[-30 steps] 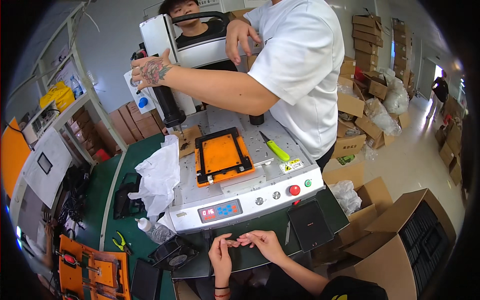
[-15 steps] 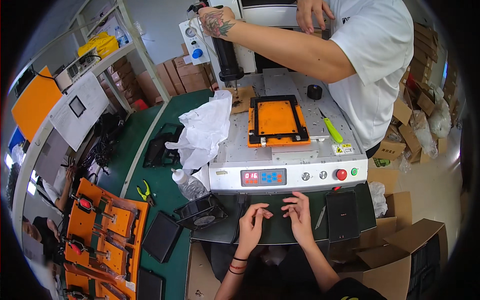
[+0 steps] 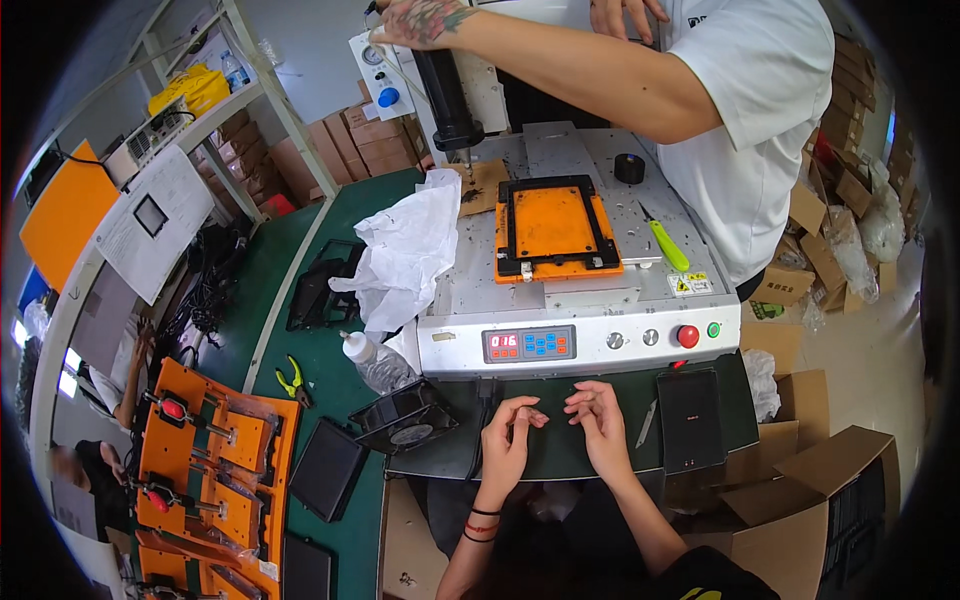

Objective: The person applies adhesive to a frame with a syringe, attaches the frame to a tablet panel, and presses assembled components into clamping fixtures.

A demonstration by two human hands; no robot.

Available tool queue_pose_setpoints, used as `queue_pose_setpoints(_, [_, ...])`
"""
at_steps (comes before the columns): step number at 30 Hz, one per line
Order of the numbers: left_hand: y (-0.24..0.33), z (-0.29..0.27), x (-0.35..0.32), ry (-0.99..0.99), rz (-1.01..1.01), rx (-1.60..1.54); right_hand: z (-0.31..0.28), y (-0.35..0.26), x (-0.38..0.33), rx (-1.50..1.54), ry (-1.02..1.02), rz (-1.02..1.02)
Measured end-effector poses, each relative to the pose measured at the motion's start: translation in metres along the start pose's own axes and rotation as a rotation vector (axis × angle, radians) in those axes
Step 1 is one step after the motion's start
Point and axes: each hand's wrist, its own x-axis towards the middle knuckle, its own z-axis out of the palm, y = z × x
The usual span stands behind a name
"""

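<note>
Left hand [image 3: 512,430] and right hand [image 3: 600,425] face each other, well apart, fingers loosely curled and slightly spread. A second ago their fingertips nearly met; now a wide gap of green table [image 3: 555,455] shows between them. A black cable [image 3: 484,410] lies just left of the left hand; a slim tool [image 3: 647,423] lies just right of the right hand.

Around them, from the left: an orange clamp fixture [image 3: 180,430], pliers [image 3: 292,380], a black panel [image 3: 328,470], a bottle [image 3: 378,362], then a tilted fan [image 3: 408,415]. A co-worker's hand [image 3: 425,20] grips the black cylinder [image 3: 447,95] on the white machine [image 3: 460,350], whose front stands across the way just beyond the fingertips. On its bed lies a black frame [image 3: 511,230] on an orange plate [image 3: 560,230]; a green knife [image 3: 668,245] lies to their right. A black plate [image 3: 691,420] lies right of the tool.

The table's near edge runs under the wrists. Room for moving sits between cable and tool.
</note>
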Motion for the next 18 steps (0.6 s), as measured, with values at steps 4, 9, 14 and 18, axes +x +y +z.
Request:
queue_pose_setpoints(4, [0.003,0.001,0.002,0.003,0.020,0.008,0.001,-0.005,0.002,0.036,-0.010,0.016])
queue_pose_setpoints(9, [0.004,-0.006,0.001,0.031,0.014,-0.001,0.010,-0.006,0.005,-0.056,-0.014,-0.024])
queue_pose_setpoints(14, [0.001,0.001,-0.001,0.013,0.007,0.035,0.000,-0.001,0.000,-0.126,0.016,-0.052])
queue_pose_setpoints(18, [0.004,0.000,-0.003,-0.016,0.056,0.041,0.000,-0.003,-0.002,-0.136,0.002,-0.072])
